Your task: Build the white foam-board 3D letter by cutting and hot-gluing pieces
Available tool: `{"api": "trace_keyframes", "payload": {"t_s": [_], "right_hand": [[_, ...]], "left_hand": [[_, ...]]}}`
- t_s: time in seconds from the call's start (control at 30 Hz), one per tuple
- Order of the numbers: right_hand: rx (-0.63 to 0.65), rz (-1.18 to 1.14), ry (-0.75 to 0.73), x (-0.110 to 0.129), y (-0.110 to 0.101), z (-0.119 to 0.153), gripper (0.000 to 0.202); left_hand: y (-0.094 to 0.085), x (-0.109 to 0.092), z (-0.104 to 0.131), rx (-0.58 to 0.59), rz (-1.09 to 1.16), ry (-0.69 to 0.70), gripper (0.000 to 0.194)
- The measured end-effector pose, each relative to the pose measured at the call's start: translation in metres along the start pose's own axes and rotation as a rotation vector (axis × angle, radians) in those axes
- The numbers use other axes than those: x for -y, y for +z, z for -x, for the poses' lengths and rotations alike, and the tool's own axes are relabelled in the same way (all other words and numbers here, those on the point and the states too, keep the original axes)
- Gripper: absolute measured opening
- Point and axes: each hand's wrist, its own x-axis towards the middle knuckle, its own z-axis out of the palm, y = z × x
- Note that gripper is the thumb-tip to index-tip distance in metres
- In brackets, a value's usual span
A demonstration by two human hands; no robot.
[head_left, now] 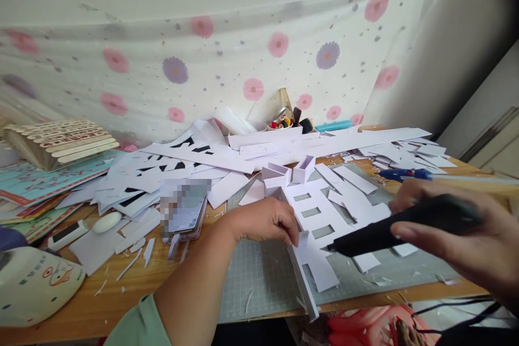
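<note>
My left hand (271, 221) reaches in over the cutting mat (259, 275), its fingers closed on a white card strip (303, 281) standing on edge. The strip runs along the side of a flat white card panel (312, 211) with rectangular window openings. In my right hand (458, 232) is a black glue pen (389, 227), its narrow tip (330, 247) pointing left, close above the panel. I cannot tell whether the tip touches the card. Small upright card walls (278, 175) stand at the panel's far end.
Cut card sheets (194, 157) and scraps cover the back and left of the table. A phone (188, 211) lies left of the mat. A blue tool (405, 174) rests at the right. Craft-stick model (65, 143) and pale mug-like object (38, 286) stand left.
</note>
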Motion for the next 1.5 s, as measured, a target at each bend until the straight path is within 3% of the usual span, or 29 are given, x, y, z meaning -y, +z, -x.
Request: {"api": "trace_keyframes", "payload": {"t_s": [0.17, 0.37, 0.57, 0.8, 0.97, 1.23, 1.5], "right_hand": [[0.278, -0.186, -0.070, 0.012, 0.016, -0.011, 0.030], [0.480, -0.242, -0.133, 0.023, 0.023, -0.020, 0.024], [0.427, -0.248, -0.175, 0.021, 0.029, -0.024, 0.018], [0.591, -0.242, -0.183, 0.008, 0.030, -0.025, 0.016], [0.548, -0.324, -0.180, 0.001, 0.029, -0.028, 0.024], [0.609, -0.355, -0.208, -0.001, 0.040, -0.026, 0.025], [0.621, -0.339, -0.243, -0.002, 0.045, -0.028, 0.031]], "left_hand": [[-0.001, -0.004, -0.001, -0.010, -0.022, -0.046, 0.014], [-0.003, -0.005, -0.005, 0.009, -0.019, -0.012, 0.014], [-0.007, 0.000, -0.005, 0.037, -0.059, 0.005, 0.014], [-0.008, 0.000, -0.006, 0.036, -0.190, 0.028, 0.014], [-0.010, 0.001, -0.008, 0.030, -0.209, 0.030, 0.015], [-0.011, 0.004, -0.005, 0.037, -0.307, 0.096, 0.013], [-0.010, 0.006, -0.003, 0.071, -0.255, 0.066, 0.015]]}}
